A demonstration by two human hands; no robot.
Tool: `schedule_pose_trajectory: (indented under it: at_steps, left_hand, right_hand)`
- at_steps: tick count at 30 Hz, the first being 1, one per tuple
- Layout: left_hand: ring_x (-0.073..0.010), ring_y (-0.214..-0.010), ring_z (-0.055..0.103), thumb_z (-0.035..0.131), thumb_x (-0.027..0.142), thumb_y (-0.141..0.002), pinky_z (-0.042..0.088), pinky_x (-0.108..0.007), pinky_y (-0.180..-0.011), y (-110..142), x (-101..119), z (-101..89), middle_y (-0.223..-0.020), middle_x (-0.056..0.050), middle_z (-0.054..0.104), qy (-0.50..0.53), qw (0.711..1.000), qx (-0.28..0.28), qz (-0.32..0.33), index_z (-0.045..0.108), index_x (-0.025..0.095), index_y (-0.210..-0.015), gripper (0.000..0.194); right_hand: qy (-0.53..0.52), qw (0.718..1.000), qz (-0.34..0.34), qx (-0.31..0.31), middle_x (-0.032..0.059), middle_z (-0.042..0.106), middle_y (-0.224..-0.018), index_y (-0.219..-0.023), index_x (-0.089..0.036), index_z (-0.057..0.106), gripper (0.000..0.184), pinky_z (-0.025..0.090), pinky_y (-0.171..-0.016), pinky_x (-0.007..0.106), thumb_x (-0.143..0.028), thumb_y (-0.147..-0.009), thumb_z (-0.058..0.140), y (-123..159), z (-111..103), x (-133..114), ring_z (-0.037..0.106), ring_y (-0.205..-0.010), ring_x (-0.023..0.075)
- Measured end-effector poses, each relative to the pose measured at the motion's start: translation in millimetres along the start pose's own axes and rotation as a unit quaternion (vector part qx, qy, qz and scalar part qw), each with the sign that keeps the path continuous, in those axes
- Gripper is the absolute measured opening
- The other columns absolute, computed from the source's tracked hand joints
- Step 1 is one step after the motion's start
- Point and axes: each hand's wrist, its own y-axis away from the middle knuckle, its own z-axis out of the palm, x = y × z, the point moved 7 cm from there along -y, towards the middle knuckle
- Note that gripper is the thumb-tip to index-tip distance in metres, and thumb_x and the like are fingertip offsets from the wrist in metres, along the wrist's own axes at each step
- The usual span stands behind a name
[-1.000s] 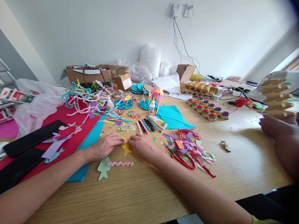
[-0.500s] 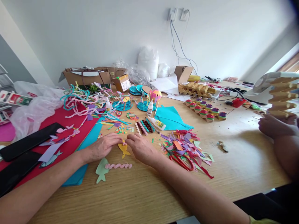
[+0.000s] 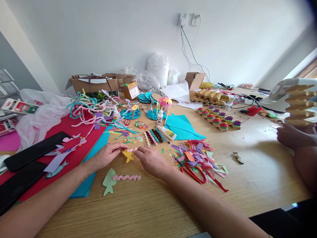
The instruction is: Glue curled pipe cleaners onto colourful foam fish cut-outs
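Note:
Between my hands, just above the table, is a yellow paper fish (image 3: 128, 156) with a pink twisted pipe cleaner (image 3: 132, 150) lying against it. My left hand (image 3: 110, 153) pinches the fish by its left edge. The fingers of my right hand (image 3: 152, 160) are closed on the right end of the pipe cleaner. Nearer to me a pale green paper fish (image 3: 110, 181) lies flat, a pink spiral pipe cleaner (image 3: 127, 178) touching its right side. Beyond my hands are a row of coiled pipe cleaners (image 3: 155, 136) and a glue bottle (image 3: 167, 133) on its side.
Red-handled scissors (image 3: 194, 174) lie against a heap of paper scraps (image 3: 193, 155). Blue sheets (image 3: 182, 125) and painted egg-carton cups (image 3: 219, 118) are farther back. Left are red card (image 3: 81, 124) and two black objects. At right, another person's hand (image 3: 293, 135) holds an egg carton (image 3: 300, 102).
The yellow fish has tilted and moved slightly left, its tail now turned up nearer my hands. My left hand has shifted a little, and more of the pink pipe cleaner shows.

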Motion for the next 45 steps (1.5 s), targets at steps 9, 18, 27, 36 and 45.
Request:
schedule_pose_trajectory:
  at_steps: [9, 18, 27, 36, 45]
  left_hand:
    - [-0.0193, -0.090, 0.065, 0.044, 0.024, -0.080, 0.051, -0.030, -0.083, -1, 6, 5.6, -0.098, -0.004, 0.071, -0.003, 1.000, -0.004, 0.015, 0.065, 0.020, -0.096, 0.028]
    - [-0.0195, -0.094, 0.064, 0.048, 0.023, -0.079, 0.050, -0.033, -0.085, 3, 8, 13.7, -0.102, -0.005, 0.068, -0.028, 0.999, -0.016, 0.043, 0.057, 0.021, -0.105, 0.028]
    - [-0.0187, -0.098, 0.061, 0.042, 0.020, -0.082, 0.046, -0.030, -0.089, 5, 15, -8.6, -0.106, -0.005, 0.067, -0.087, 0.994, 0.005, 0.062, 0.060, 0.020, -0.103, 0.028]
    - [-0.0184, -0.084, 0.063, 0.044, 0.024, -0.078, 0.048, -0.026, -0.076, 15, 8, -14.0, -0.088, -0.002, 0.069, -0.114, 0.993, 0.030, 0.008, 0.063, 0.021, -0.085, 0.020]
    - [-0.0160, -0.077, 0.064, 0.043, 0.023, -0.081, 0.048, -0.023, -0.070, 22, 15, -13.0, -0.083, 0.000, 0.069, -0.113, 0.994, 0.003, 0.003, 0.063, 0.021, -0.086, 0.021]
  right_hand:
    - [0.000, 1.000, 0.009, -0.020, 0.0083, 0.063, -0.097, -0.106, -0.015, 0.057, 0.022, 0.040, -0.071, 0.026, -0.013, -0.091, 0.042, 1, 2, 2, 0.056, -0.084, 0.0168]
    - [0.009, 1.000, -0.012, -0.005, 0.0077, 0.063, -0.095, -0.101, -0.014, 0.060, 0.021, 0.038, -0.084, 0.027, -0.013, -0.090, 0.043, 0, -1, -5, 0.057, -0.088, 0.0166]
    - [-0.007, 0.999, -0.034, 0.002, 0.0082, 0.065, -0.097, -0.095, -0.015, 0.062, 0.021, 0.038, -0.086, 0.029, -0.010, -0.088, 0.043, 2, -1, -6, 0.056, -0.090, 0.0168]
    - [-0.034, 0.993, -0.098, -0.051, 0.0070, 0.064, -0.090, -0.082, -0.014, 0.061, 0.012, 0.040, -0.076, 0.024, -0.012, -0.084, 0.050, 4, 0, -20, 0.057, -0.085, 0.0150]
    - [-0.031, 0.992, -0.099, -0.068, 0.0068, 0.065, -0.091, -0.082, -0.014, 0.061, 0.009, 0.041, -0.078, 0.025, -0.013, -0.084, 0.052, 3, 5, -18, 0.058, -0.087, 0.0158]
